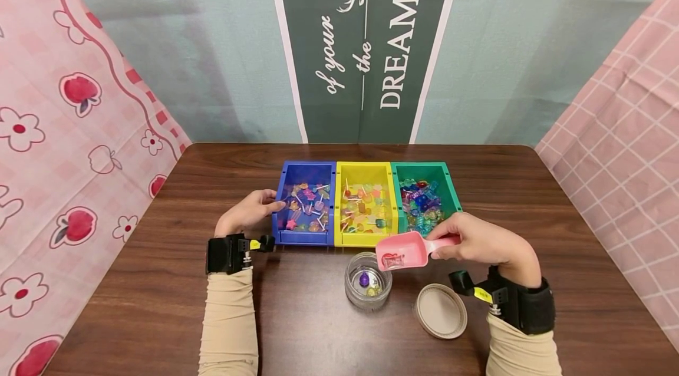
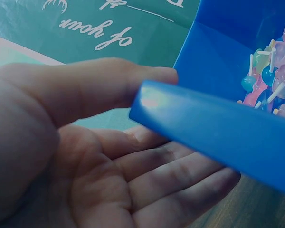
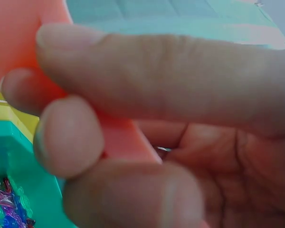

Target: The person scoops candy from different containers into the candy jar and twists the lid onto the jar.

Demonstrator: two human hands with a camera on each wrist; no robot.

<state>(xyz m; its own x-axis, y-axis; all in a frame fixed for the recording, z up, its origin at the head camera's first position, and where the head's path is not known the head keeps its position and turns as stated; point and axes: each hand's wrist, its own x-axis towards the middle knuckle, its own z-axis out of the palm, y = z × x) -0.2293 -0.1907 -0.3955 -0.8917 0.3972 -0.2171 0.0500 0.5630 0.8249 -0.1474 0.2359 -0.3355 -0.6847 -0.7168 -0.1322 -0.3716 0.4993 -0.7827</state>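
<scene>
In the head view, saw the right hand (image 1: 469,237) at the jar's two o'clock, fingers curled round the handle of the pink scoop (image 1: 416,246), with a red piece (image 1: 394,260) inside and the lip overlapping the near edge of the clear jar (image 1: 367,305). Made out a purple piece (image 1: 363,279) and a yellow piece (image 1: 373,291) within the jar. Found the lid (image 1: 441,311) at four o'clock on the counter (image 1: 307,329), and from eleven to one o'clock the blue bin (image 1: 305,238), yellow bin (image 1: 366,240) and green bin (image 1: 416,172). Seemed best to centre the lip over the jar's mouth before tilting gently.

In the left wrist view, noted the left hand (image 2: 118,175) loosely straddling the blue bin's corner, thumb above, fingers below; looked enough for steadying, without squeezing.

In the right wrist view, saw thumb and fingers pinching the handle, little gap between; called for a slow wrist roll.
</scene>
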